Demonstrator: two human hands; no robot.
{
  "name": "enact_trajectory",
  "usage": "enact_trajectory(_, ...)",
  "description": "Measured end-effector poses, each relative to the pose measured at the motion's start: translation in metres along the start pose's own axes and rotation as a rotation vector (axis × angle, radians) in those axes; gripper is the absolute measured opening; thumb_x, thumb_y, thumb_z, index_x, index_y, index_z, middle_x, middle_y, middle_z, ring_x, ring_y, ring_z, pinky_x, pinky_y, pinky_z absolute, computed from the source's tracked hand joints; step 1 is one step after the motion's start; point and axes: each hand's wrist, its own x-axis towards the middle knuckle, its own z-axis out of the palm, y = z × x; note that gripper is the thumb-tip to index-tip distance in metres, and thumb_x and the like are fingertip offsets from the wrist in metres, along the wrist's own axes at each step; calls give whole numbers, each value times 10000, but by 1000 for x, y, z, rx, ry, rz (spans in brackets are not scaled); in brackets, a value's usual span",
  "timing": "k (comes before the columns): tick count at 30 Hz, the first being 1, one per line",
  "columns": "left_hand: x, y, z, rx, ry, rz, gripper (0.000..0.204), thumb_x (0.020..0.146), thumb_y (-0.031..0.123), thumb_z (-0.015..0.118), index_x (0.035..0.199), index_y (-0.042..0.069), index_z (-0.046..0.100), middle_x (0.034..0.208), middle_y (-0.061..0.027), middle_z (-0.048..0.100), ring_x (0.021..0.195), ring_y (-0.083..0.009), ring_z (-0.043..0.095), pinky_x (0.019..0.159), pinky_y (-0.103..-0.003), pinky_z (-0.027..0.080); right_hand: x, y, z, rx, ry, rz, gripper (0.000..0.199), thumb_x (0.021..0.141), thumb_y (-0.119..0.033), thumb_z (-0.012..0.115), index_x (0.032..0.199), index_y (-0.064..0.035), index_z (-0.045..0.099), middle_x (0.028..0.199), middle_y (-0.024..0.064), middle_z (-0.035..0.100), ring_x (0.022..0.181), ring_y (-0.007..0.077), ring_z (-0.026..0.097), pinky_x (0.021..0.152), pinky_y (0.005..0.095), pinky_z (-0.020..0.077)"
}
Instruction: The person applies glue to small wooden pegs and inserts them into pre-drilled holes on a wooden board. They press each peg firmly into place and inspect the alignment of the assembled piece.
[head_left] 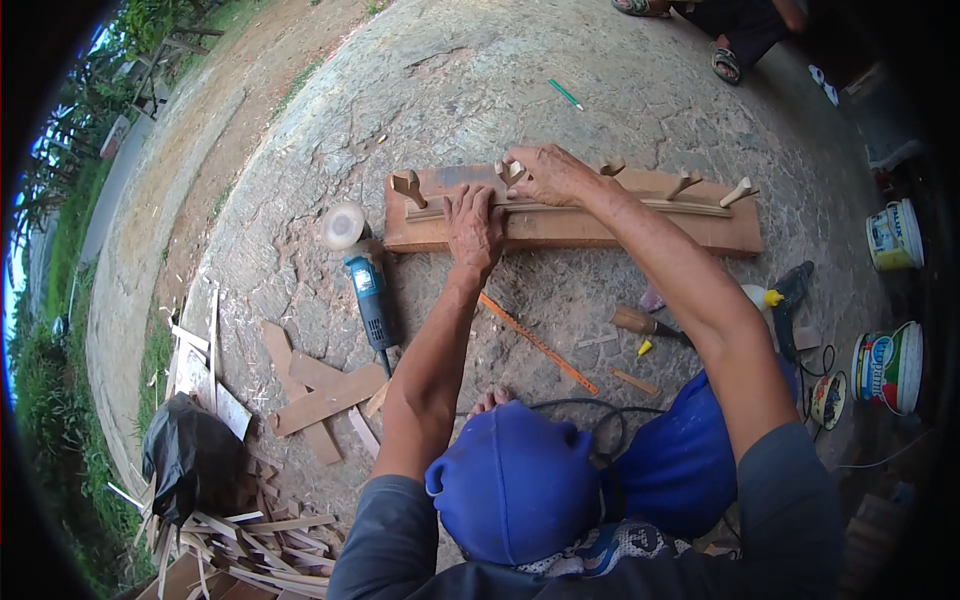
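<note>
A thick brown plank (580, 232) lies crosswise in front of me on rough concrete. Along it runs a slim wooden moulding strip (660, 206), with several pale forked wooden pegs standing up from it. My left hand (472, 225) rests flat over the strip, fingers stretched forward, right of the leftmost peg (407, 187). Just beyond it, my right hand (550, 173) pinches another forked wooden peg (510, 173) between thumb and fingers. Farther right stand more pegs, among them the rightmost peg (740, 191). The foot of the pinched peg is partly hidden.
An angle grinder (369, 295) lies left of the plank. Nearer are an orange ruler (535, 340), a wooden-handled tool (635, 320) and a drill-like tool (790, 290). Offcuts and a black bag (190, 450) fill the lower left. Buckets (890, 368) stand right; another person's foot (726, 62) shows beyond.
</note>
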Motion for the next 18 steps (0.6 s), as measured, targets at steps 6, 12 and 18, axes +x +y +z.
enact_trajectory(6, -2, -5, 0, 9, -4, -9, 370, 940, 268, 641, 1264, 97, 592, 1341, -91, 599, 1400, -355, 428, 1203, -589, 204, 8, -3, 2, -21, -25, 56, 392, 835, -316, 758, 1086, -30, 667, 1024, 245, 709, 1012, 399, 685, 867, 461, 541)
enact_trajectory(12, -2, -2, 3, 8, -10, 1, 369, 942, 261, 637, 1268, 96, 590, 1349, -93, 596, 1403, -359, 424, 1204, -586, 205, 7, 6, 4, -44, -42, 47, 433, 833, -311, 758, 1133, -20, 644, 1040, 244, 707, 1020, 402, 682, 875, 480, 538)
enact_trajectory(18, -2, -4, 2, 10, -1, 6, 372, 930, 237, 654, 1266, 93, 589, 1346, -95, 596, 1401, -361, 426, 1199, -589, 214, 2, 2, -26, -76, -175, 73, 792, 834, -222, 771, 1523, -161, 386, 1177, 216, 687, 1098, 356, 670, 948, 454, 533)
